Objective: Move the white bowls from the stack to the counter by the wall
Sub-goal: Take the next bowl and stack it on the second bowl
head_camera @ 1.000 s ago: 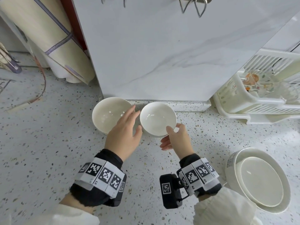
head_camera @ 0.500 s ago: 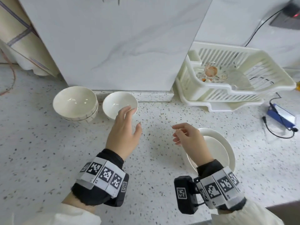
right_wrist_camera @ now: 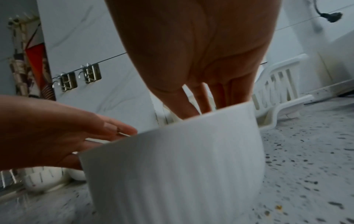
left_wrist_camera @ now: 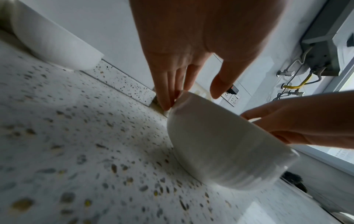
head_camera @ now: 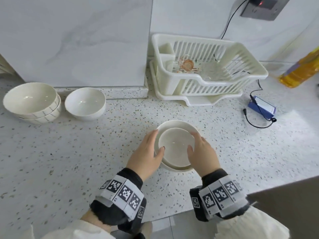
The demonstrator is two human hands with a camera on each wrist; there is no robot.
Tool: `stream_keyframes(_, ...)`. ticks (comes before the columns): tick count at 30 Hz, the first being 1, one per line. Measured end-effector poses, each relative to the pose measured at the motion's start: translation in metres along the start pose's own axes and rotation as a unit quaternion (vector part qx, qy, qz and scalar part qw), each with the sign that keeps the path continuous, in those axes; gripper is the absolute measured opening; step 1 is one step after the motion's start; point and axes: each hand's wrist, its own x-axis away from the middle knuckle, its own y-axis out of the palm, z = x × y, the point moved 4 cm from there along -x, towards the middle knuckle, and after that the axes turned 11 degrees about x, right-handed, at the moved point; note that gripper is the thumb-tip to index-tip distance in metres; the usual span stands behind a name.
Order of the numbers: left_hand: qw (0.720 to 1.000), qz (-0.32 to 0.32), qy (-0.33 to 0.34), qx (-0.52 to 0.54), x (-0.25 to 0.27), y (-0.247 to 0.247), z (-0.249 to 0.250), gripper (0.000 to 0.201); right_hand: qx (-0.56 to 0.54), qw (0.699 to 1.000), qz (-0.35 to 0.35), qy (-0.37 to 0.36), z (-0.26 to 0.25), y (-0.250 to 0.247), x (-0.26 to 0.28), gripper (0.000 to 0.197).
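Observation:
A stack of white bowls [head_camera: 176, 149] stands mid-counter; the wrist views show its ribbed wall [left_wrist_camera: 220, 144] [right_wrist_camera: 182, 166]. My left hand [head_camera: 152, 145] lies against its left side, with straight fingers [left_wrist_camera: 166, 100] touching the rim's outside and the thumb just above the rim. My right hand [head_camera: 198, 145] holds the right side, thumb over the top bowl's rim and fingers round the wall [left_wrist_camera: 277, 133]. One plain white bowl [head_camera: 85, 104] sits by the wall at back left.
Two nested striped bowls [head_camera: 31, 102] stand left of the plain bowl. A white dish rack [head_camera: 224, 83] is at the back right, with a blue device [head_camera: 261, 107] and its cable beside it and an oil bottle [head_camera: 300, 69] beyond. The counter's front edge [head_camera: 241, 192] is near my right wrist.
Both hands left the white bowl set down by the wall and moved right and nearer to me, and now flank the stack. My view swung right.

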Motion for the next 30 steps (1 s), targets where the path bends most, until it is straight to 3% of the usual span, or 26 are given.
stream_keyframes(9, 0.999, -0.001, -0.045, -0.007, 0.003, 0.007, -0.002, 0.052, 0.029, 0.997, -0.064, 0.017, 0.004, 0.002, -0.015, 0.039)
stream_keyframes(17, 0.998, 0.02, -0.044, 0.047, -0.001, -0.006, 0.0, 0.042, -0.014, 0.998, 0.062, -0.017, -0.004, -0.027, -0.006, 0.032)
stream_keyframes(23, 0.988, 0.081, -0.022, 0.129, -0.005, -0.056, 0.002, 0.035, -0.06, 0.988, 0.132, -0.048, -0.053, -0.047, -0.011, 0.027)
stream_keyframes(30, 0.976, 0.157, -0.005, 0.152, -0.005, -0.141, -0.036, 0.041, -0.144, 0.985, 0.078, -0.05, -0.147, -0.02, -0.04, 0.027)
